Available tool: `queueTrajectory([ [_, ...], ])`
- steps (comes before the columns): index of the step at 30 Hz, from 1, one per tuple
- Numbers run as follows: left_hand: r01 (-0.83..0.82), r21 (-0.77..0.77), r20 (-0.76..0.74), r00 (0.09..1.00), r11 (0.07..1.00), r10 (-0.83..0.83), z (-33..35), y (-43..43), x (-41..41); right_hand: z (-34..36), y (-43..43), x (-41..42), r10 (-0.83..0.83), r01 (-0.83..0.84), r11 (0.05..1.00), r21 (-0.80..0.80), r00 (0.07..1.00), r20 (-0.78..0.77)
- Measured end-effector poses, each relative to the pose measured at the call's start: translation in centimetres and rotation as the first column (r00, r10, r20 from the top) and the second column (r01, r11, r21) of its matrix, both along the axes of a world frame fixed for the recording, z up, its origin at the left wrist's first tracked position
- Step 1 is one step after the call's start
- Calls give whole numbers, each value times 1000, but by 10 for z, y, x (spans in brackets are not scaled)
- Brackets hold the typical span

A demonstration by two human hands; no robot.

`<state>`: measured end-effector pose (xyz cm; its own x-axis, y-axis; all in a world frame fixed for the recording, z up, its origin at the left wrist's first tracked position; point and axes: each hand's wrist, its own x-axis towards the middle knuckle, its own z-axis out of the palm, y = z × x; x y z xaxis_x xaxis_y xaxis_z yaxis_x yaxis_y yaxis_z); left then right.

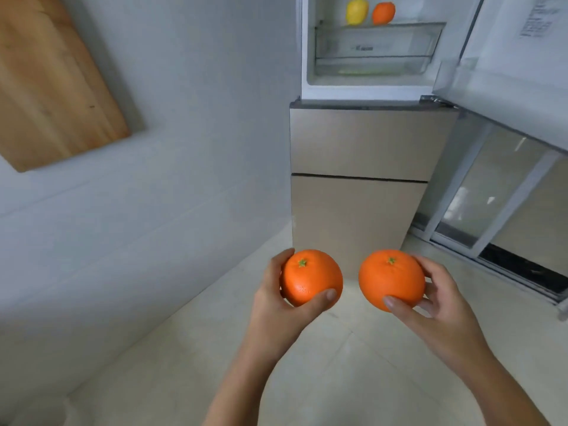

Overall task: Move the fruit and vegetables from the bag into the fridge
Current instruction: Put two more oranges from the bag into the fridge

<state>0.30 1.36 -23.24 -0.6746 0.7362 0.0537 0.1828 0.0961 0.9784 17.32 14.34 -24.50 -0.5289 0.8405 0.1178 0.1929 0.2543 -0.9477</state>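
Left hand (276, 302): my fingers grip one orange (310, 276).
Right hand (442, 305): my fingers grip a second orange (390, 279).
Fridge (368, 84): open, ahead and above both hands; right hand slightly nearer, I judge.

Three oranges (311, 276) (391, 278) (383, 12) — one yellow fruit (356, 11) — two hands (278, 305) (442, 298).

Bare forearms, no sleeves, short nails
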Motion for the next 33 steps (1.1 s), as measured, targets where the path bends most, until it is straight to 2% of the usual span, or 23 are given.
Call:
queueTrajectory([
  [3, 55, 15, -28, 998, 998, -55, 9, 42, -36, 16, 35, -31, -54, 55, 998, 44, 998, -21],
  [12, 155, 30, -90, 984, 988, -152, 17, 147, -103, 23, 119, -93, -136, 137, 990, 33, 990, -31],
  [21, 157, 94, -150, 978, 983, -142, 29, 283, -162, 29, 256, -142, -159, 165, 984, 64, 983, -88],
  [33, 176, 164, -211, 967, 971, -139, 89, 470, -217, 98, 446, -214, -115, 155, 974, 165, 967, -229],
])
